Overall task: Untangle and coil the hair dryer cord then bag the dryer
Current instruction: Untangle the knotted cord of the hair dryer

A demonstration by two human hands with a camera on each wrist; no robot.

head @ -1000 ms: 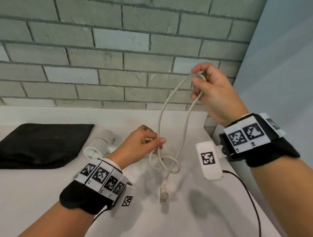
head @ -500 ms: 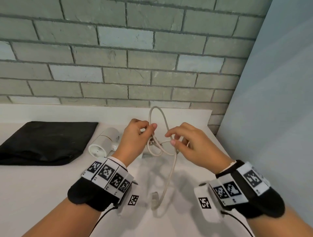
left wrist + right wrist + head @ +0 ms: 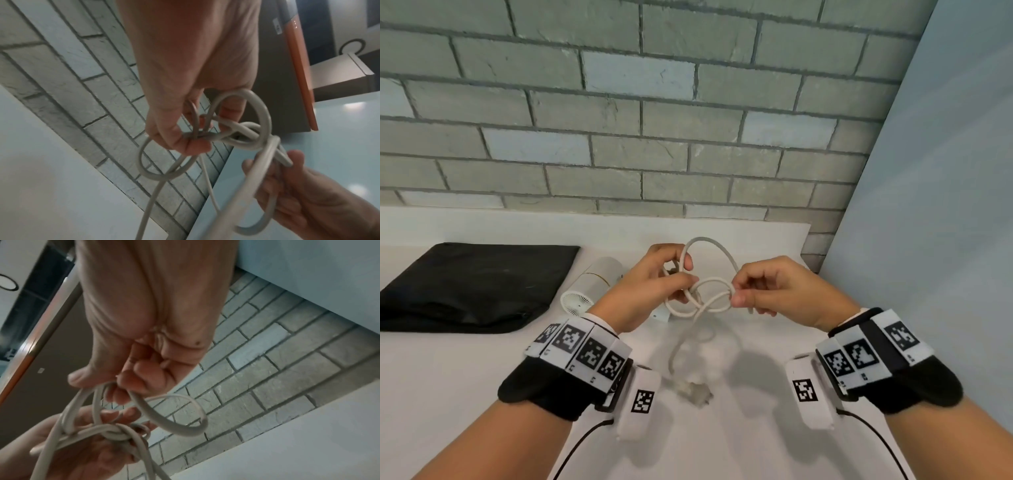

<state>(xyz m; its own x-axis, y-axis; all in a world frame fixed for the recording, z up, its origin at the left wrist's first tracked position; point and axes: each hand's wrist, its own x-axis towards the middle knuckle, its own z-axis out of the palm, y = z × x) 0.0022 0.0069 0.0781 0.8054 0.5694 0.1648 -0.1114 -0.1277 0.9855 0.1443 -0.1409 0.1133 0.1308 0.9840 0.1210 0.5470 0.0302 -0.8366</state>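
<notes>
The white hair dryer (image 3: 594,287) lies on the white counter (image 3: 465,394) with its grille toward me. Its off-white cord (image 3: 714,250) is held up in knotted loops between both hands. My left hand (image 3: 654,284) pinches the cord (image 3: 265,116) at the knot's left side. My right hand (image 3: 767,291) pinches a loop on the knot's right side, where the cord (image 3: 176,426) bends round its fingers. One strand hangs down to the plug (image 3: 693,392) on the counter. The black bag (image 3: 469,284) lies flat at the left.
A grey brick wall (image 3: 654,120) stands behind the counter and a pale blue panel (image 3: 945,205) closes off the right side. Black wrist-camera cables (image 3: 578,448) trail toward me from both wrists.
My right hand came down from high at the right to the knot beside my left hand. The tall cord loop has collapsed into smaller loops between the hands.
</notes>
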